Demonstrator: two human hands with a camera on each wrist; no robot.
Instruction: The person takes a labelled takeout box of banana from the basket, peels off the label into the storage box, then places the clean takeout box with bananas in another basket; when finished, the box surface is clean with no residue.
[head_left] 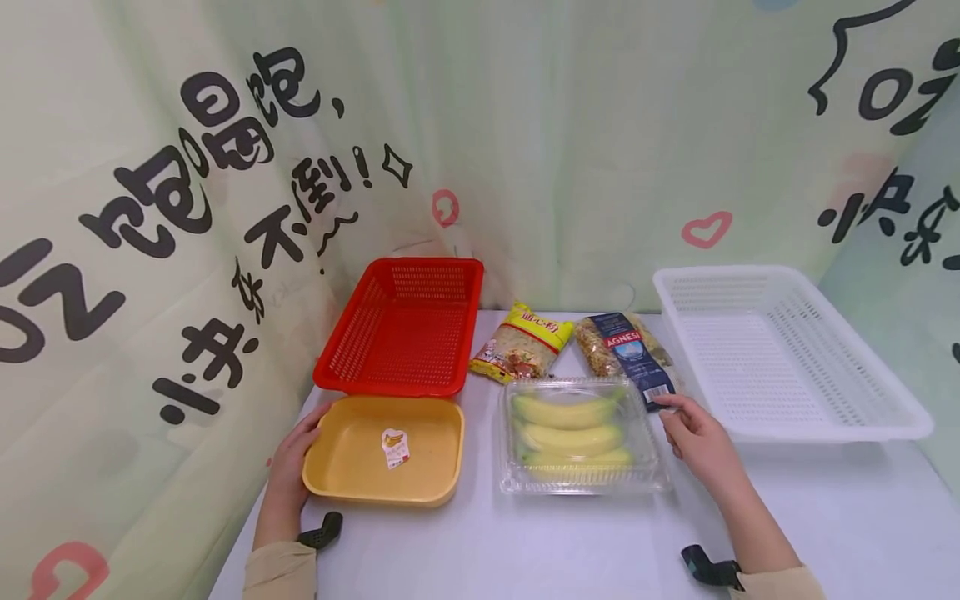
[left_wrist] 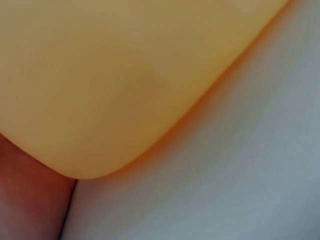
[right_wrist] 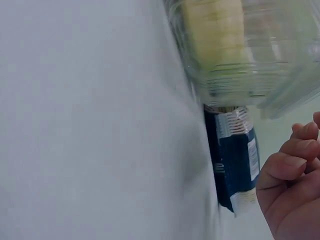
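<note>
Right wrist view shows what the head view blurs: the right hand (right_wrist: pixel 292 185) has loosely curled fingers holding nothing, just beside the blue pasta bag (right_wrist: pixel 235 160) and the clear box (right_wrist: pixel 250 55). The head view alone shows the left hand (head_left: pixel 294 457) gripping the yellow tray (head_left: pixel 352 479), which holds one sticker (head_left: pixel 395 447). The box holds three bananas (head_left: pixel 566 433); the red basket (head_left: pixel 405 379) and white basket (head_left: pixel 787 425) hold nothing.

Smooth yellow plastic tray (head_left: pixel 352 467); glossy clear plastic clamshell (head_left: pixel 581 479); perforated plastic baskets (head_left: pixel 787 367).
</note>
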